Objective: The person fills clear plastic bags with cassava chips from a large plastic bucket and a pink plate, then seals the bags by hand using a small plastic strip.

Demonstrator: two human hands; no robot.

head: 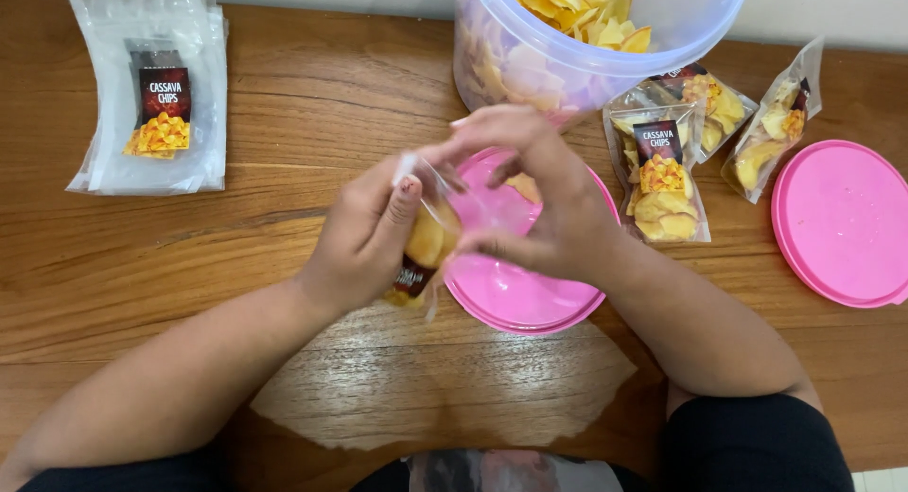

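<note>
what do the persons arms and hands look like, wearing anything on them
Both forearms are bare from elbow to wrist. The left hand and right hand wear no gloves, and no rings, watch or bracelets show. Dark, black-looking fabric, possibly sleeves, appears by each elbow at the bottom of the view. Fingernails are short and look unpainted.
</note>
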